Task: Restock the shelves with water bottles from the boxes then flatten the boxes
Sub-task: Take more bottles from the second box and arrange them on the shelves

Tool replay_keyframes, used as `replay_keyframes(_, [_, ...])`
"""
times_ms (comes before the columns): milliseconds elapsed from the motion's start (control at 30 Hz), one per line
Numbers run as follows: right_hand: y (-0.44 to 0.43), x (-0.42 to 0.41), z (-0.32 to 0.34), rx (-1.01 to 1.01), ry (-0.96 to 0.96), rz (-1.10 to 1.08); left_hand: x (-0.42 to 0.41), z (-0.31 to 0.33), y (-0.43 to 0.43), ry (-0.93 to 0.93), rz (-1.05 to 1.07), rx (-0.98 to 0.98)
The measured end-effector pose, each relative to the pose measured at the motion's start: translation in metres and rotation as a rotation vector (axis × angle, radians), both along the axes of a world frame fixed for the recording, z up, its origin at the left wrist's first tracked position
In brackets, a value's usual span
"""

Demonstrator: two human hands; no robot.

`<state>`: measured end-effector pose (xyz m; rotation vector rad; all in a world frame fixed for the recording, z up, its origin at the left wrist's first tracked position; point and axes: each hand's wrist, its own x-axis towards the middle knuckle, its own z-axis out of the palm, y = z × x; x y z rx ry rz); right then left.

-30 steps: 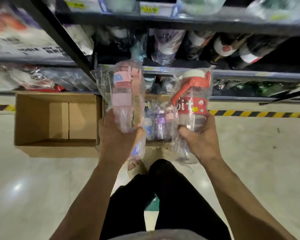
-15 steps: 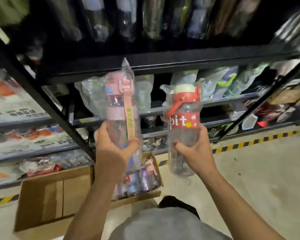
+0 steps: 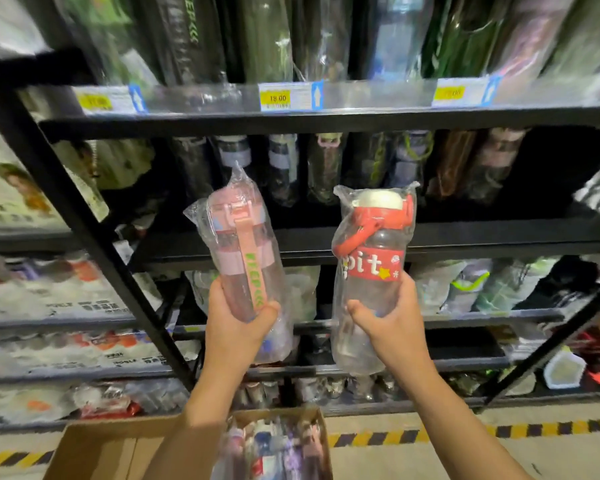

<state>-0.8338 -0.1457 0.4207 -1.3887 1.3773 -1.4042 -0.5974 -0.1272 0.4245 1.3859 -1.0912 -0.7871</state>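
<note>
Two wrapped bottles are up before the shelves: the left hand (image 3: 236, 327) grasps the pink bottle (image 3: 239, 244) round its lower half, and the right hand (image 3: 392, 323) grasps the red bottle (image 3: 371, 251) just below its label. Both stand upright above the grips, level with the middle shelf (image 3: 499, 237) just beyond. To place them well, slide each base-first into a gap, kept upright, and let go only once seated. Since half a second ago both hands have risen; the box (image 3: 94, 452) now lies far below the grips.
</note>
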Motion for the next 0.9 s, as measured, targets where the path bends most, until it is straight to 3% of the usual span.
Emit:
replay_keyframes(400, [-0.123, 0.126, 0.016, 0.007, 0.008, 0.195, 0.116, 0.01, -0.085, 0.079, 0.154, -0.019])
replay_keyframes(667, [-0.177, 0.21, 0.018, -0.04, 0.033, 0.182, 0.196, 0.009, -0.153, -0.128, 0.109, -0.039])
replay_keyframes(900, [-0.221, 0.239, 0.016, -0.011, 0.163, 0.158, 0.216, -0.005, -0.205, -0.232, 0.174, -0.077])
